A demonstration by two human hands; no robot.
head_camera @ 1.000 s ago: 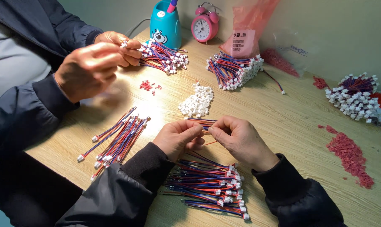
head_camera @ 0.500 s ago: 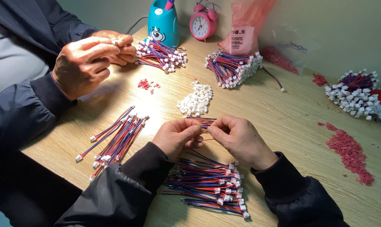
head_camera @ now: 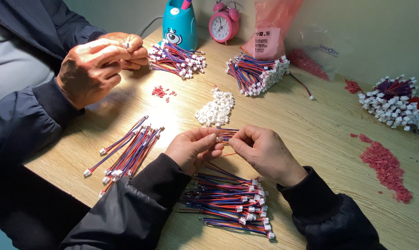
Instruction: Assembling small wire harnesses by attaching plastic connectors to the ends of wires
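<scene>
At the left of centre, a fanned group of red, blue and black wire leads (head_camera: 126, 150) is laid on the table (head_camera: 311, 139), each lead fitted with a white connector housing at its near end; these are judged to be finished pieces. At lower centre, a larger bundle of wire leads (head_camera: 228, 203) is stacked just below the wrists, white housings at its right ends; whether it is finished cannot be told.

The lead in work (head_camera: 228, 134) is held at centre frame, between the two hands and just above the bundle. The left hand (head_camera: 195, 148) is closed in a pinch on its left portion; the right hand (head_camera: 265, 153) is closed in a pinch on its right portion, fingertips nearly touching.

A pile of loose white housings (head_camera: 216, 109) lies just above the hands, indicating that stock remains. Further bundles are seen at upper centre (head_camera: 258, 74) and at the right edge (head_camera: 390, 99).

At upper left, a co-worker's hands (head_camera: 103, 60) are closed on a small part.
</scene>
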